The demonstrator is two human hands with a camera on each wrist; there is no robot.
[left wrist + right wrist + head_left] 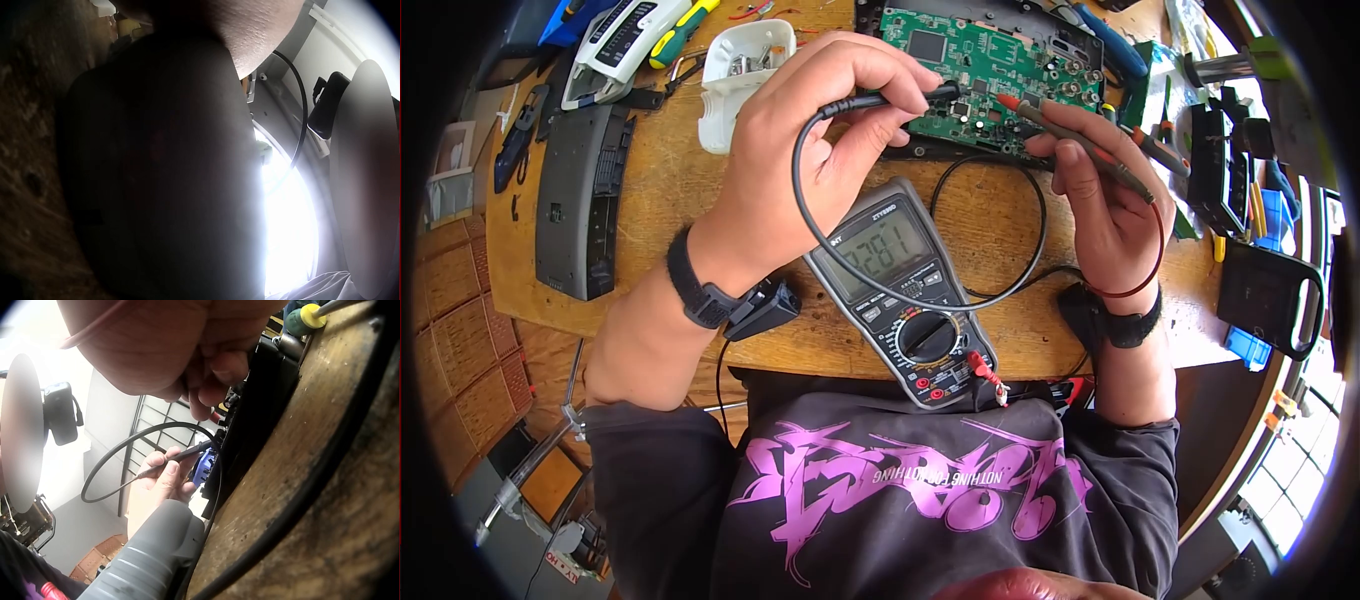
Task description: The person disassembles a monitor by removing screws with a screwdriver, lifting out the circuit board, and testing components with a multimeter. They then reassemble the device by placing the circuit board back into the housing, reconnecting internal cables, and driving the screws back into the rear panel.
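Note:
My left hand (810, 150) pinches a black multimeter probe (943, 91) between thumb and fingers, its tip pointing right over the green circuit board (930, 20). My right hand (1105, 200) holds the red-tipped probe (1040, 117), which points left over the same board. Both tips are close together above the board's middle. Below the hands, the multimeter (912, 320) lies face up with digits on its screen. A black lead (798, 180) loops across it. The right wrist view also shows the left hand (153, 494) with its probe. In the left wrist view, a dark shape hides most.
A white container of small metal parts (745, 60) stands left of the board. Further left lie a black plastic casing (578, 200) and a white-grey tool (615, 45). Screwdrivers and a black device (1220, 165) crowd the right side of the wooden table (650, 200).

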